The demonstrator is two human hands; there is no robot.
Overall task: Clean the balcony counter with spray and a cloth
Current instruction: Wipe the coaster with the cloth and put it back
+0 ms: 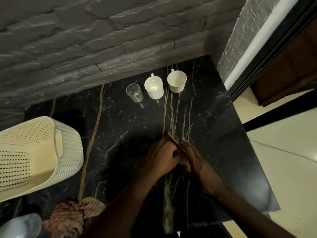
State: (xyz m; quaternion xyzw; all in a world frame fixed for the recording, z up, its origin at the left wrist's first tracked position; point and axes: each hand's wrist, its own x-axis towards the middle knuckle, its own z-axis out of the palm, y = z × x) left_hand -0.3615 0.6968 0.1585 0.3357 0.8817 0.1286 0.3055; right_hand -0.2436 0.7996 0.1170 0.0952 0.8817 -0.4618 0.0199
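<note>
Over at the left, a cream perforated basket [39, 152] is lying tipped on the black marble counter [130, 124], with a striped cloth [72, 213] bunching at the near edge. A glass [134, 92] and two white cups [153, 88] [176, 81] are standing by the stone wall [85, 40]. Both hands, the left hand [161, 158] and the right hand [193, 155], are curling round a small tan object [173, 138].

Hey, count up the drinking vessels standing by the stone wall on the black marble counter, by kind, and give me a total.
White ceramic mugs with handles: 2
Clear glass tumblers: 1
Total: 3
</note>
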